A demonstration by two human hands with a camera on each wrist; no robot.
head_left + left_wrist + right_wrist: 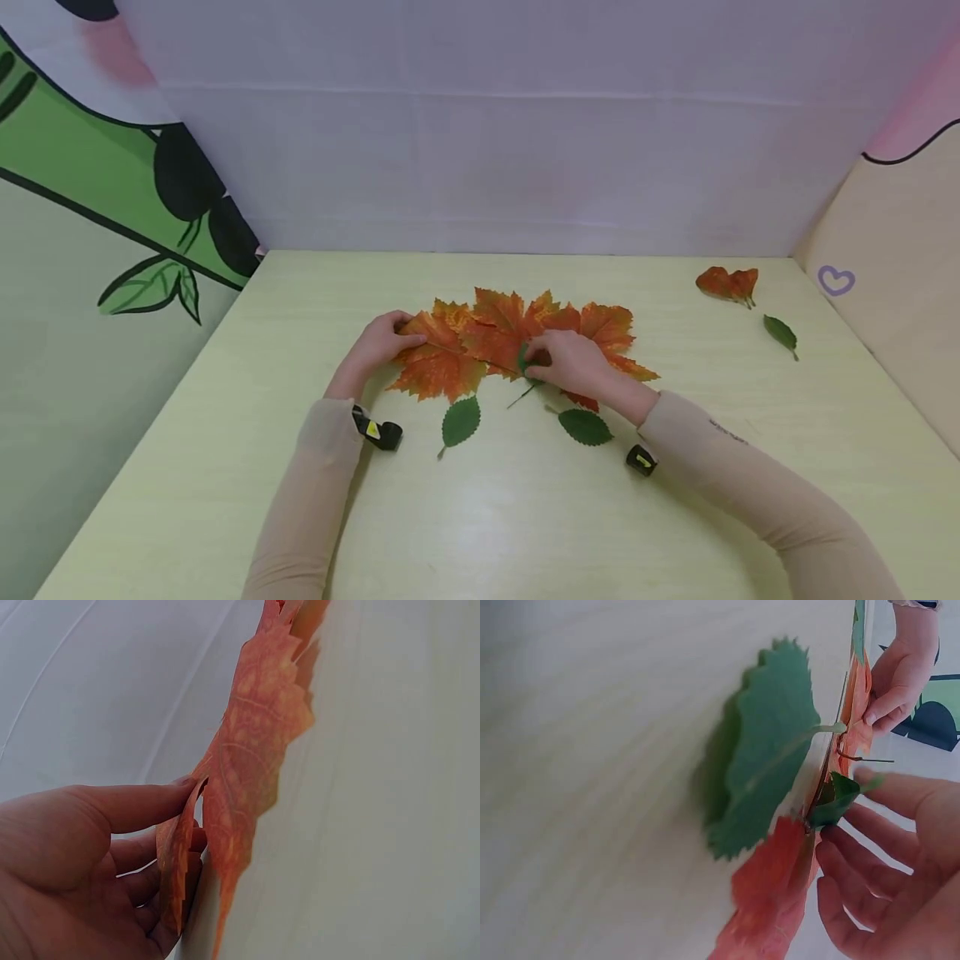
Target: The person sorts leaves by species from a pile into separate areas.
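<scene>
The left hand [378, 342] pinches the edge of the leftmost orange leaf [441, 367] between thumb and fingers, at the left end of an overlapping row of orange leaves [498, 321] lying on the worktop [480, 517]. The right hand [576, 363] holds a small green leaf [522, 358] between thumb and curved fingers, positioned over the front middle of the row. A left loose green leaf [461, 422] and a right loose green leaf [587, 427] lie just in front of the row; a separate orange piece [727, 285] and a far green leaf [781, 332] lie well apart, toward the rear right corner.
</scene>
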